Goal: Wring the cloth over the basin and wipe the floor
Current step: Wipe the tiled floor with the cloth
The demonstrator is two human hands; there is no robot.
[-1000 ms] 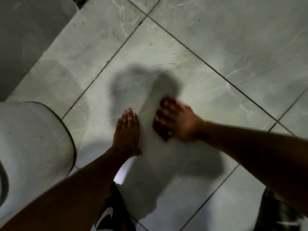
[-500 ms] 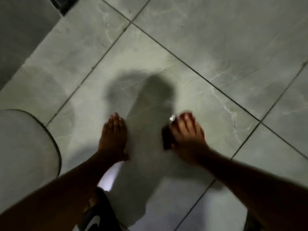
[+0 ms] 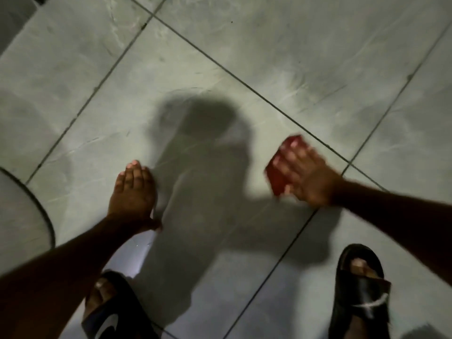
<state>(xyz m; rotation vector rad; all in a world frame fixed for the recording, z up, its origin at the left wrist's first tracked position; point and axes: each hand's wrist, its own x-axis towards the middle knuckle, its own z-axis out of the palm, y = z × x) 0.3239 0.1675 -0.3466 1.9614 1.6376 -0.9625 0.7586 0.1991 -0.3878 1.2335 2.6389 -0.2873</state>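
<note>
A small red cloth (image 3: 276,176) lies flat on the grey tiled floor (image 3: 244,57), pressed down under my right hand (image 3: 304,176), whose fingers are spread over it; the hand and cloth are motion-blurred. My left hand (image 3: 133,194) rests flat on the floor to the left, fingers together, holding nothing. The curved rim of a pale basin (image 3: 31,206) shows at the left edge, a short way from my left hand.
My two feet in black slides (image 3: 362,297) stand at the bottom, one (image 3: 115,311) under my left forearm. Dark grout lines cross the tiles diagonally. My head's shadow falls on the tile between the hands.
My right hand has slid the red cloth to the right across the tile, away from my left hand. The left hand stays planted. The view has tilted down, and my feet now show.
</note>
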